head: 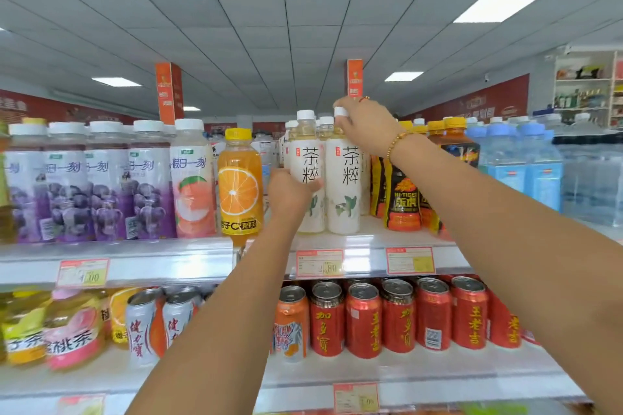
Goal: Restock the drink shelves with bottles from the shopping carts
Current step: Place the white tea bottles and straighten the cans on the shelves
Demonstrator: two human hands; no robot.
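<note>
Two white-labelled tea bottles stand side by side at the front of the top shelf [364,239]. My left hand [290,192] grips the body of the left tea bottle [308,158] from its left side. My right hand [364,121] holds the right tea bottle [345,178] at its white cap and neck from above. More tea bottles with white caps stand behind these two. Both bottles are upright on the shelf.
An orange juice bottle [240,182] stands just left of my left hand, then peach and grape drinks [101,185]. Black-and-orange energy drinks [403,199] and blue water bottles [526,165] are to the right. Red cans [397,317] fill the shelf below.
</note>
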